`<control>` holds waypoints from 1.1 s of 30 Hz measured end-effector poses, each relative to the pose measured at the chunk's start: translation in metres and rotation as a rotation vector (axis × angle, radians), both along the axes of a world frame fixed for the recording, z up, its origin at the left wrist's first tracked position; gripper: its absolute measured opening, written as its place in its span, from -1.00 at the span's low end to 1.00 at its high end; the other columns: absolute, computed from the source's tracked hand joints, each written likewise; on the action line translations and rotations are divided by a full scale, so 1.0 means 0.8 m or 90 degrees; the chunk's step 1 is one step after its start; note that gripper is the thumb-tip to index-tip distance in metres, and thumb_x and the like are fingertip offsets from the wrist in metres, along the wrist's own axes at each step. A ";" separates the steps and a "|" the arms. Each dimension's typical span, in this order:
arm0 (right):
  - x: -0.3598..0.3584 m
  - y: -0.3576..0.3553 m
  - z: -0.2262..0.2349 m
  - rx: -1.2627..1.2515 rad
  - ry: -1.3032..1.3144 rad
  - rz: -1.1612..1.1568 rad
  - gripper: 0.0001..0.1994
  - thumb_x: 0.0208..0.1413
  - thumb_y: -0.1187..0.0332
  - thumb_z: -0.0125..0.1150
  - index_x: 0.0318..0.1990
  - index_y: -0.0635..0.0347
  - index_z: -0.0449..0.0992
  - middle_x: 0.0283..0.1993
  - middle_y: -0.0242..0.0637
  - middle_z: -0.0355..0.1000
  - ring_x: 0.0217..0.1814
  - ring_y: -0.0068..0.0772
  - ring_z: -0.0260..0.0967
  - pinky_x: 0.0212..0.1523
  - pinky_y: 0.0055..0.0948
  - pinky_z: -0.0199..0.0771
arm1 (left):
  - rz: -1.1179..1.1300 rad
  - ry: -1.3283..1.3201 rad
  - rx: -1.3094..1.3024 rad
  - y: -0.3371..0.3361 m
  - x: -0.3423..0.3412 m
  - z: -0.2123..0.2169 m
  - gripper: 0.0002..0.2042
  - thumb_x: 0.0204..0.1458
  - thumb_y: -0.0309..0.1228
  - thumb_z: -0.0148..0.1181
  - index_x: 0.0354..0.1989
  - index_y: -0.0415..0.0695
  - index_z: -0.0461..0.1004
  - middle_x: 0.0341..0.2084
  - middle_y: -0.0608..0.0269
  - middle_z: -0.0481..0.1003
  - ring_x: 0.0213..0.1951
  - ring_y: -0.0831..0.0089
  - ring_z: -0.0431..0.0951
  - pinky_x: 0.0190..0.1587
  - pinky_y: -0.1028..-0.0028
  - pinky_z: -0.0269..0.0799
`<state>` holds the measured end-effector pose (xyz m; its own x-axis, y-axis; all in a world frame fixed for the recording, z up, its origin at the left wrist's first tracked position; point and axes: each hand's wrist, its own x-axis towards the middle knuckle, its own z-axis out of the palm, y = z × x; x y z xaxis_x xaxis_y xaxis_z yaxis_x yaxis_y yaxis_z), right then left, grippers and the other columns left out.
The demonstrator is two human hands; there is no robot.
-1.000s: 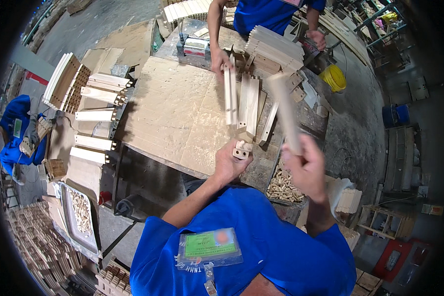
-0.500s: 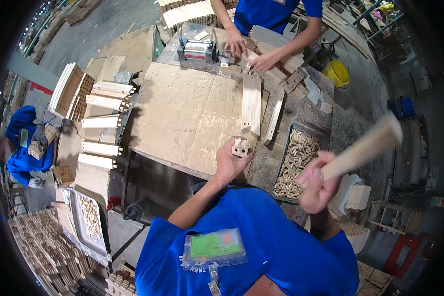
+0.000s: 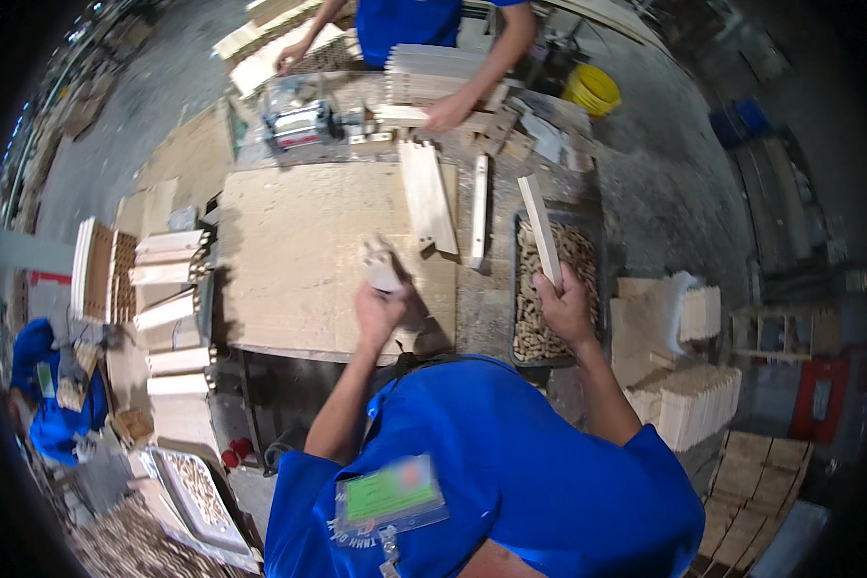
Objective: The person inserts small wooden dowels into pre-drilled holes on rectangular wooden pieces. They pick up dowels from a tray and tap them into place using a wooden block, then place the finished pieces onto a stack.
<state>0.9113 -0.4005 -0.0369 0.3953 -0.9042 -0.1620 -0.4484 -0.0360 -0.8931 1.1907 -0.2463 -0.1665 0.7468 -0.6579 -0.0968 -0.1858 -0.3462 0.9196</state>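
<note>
My left hand [image 3: 380,313] is closed around a pale wooden piece [image 3: 383,277] with dowels sticking out of its far end; motion blurs it. It is above the near part of the cardboard sheet [image 3: 299,231]. My right hand [image 3: 565,303] grips the lower end of a wooden bar [image 3: 541,231], which points up and away over a dark tray [image 3: 597,229] of short wooden dowels [image 3: 532,323]. Between and beyond my hands lie a wide wooden piece [image 3: 427,197] with dowels at its far end and a narrow wooden strip [image 3: 480,212].
Across the table a co-worker's hand [image 3: 448,112] touches wooden pieces beside a clamp-like device [image 3: 297,125]. Wooden parts [image 3: 178,358] line the left bench, near another tray [image 3: 169,462] of dowels. Stacked pieces [image 3: 689,409] stand at right; a yellow bucket [image 3: 592,90] sits beyond.
My left hand has moved left over the cardboard, and its piece now shows protruding dowels. My right hand has lowered the bar toward the tray. The co-worker's hands have moved apart.
</note>
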 end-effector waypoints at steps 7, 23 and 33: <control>-0.101 -0.060 -0.137 0.040 0.095 -0.233 -0.77 0.32 0.34 0.32 0.01 0.29 0.59 -0.35 -0.40 0.50 -0.36 -0.50 0.44 -0.27 -0.32 0.47 | 0.022 -0.078 0.039 -0.043 0.065 0.093 -0.47 0.12 -0.23 0.51 0.17 -0.25 0.50 -0.15 -0.19 0.69 -0.11 0.03 0.76 -0.03 0.18 0.63; -0.028 -0.127 -0.253 -0.147 0.468 -0.043 -0.72 0.20 0.39 0.38 0.00 0.37 0.62 0.01 0.19 0.60 0.07 0.15 0.62 0.00 0.03 0.63 | -0.188 0.130 -0.011 -0.012 -0.081 0.126 -0.71 0.10 -0.31 0.61 -0.16 -0.24 0.68 -0.38 0.26 0.66 -0.33 0.56 0.63 -0.23 0.48 0.59; -0.031 -0.074 -0.156 0.296 -0.070 -0.147 -0.87 0.27 0.37 0.43 -0.18 0.20 0.59 -0.43 -0.39 0.49 -0.51 -0.58 0.36 -0.50 -0.39 0.40 | -0.239 0.062 0.005 -0.012 -0.088 0.062 -0.67 0.05 -0.23 0.65 -0.23 -0.21 0.68 -0.38 0.24 0.67 -0.33 0.53 0.64 -0.24 0.44 0.59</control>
